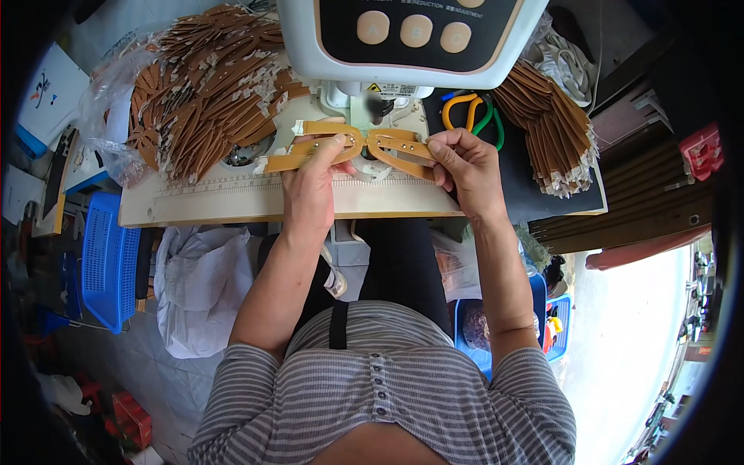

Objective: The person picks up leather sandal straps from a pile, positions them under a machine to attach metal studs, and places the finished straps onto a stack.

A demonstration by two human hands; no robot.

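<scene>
My left hand (pixel 308 182) grips a tan leather-like strap piece (pixel 283 163) with long cut-out slots, small metal studs and pale ragged ends. Between the thumb and fingers of my right hand (pixel 474 170) is the end of a similar tan strap piece (pixel 397 144), also studded. Their rounded ends meet below the white machine head (pixel 411 76); whether they are joined there I cannot tell. Both hands are closed, held just above the front part of the work table (pixel 256 203). My fingers hide parts of the straps.
A large heap of tan strap pieces (pixel 209 85) covers the table's left side, beside a clear plastic bag (pixel 105 116). On the right lie green-and-yellow-handled scissors (pixel 488 124) and another stack of tan pieces (pixel 546 128). A blue basket (pixel 108 260) stands lower left.
</scene>
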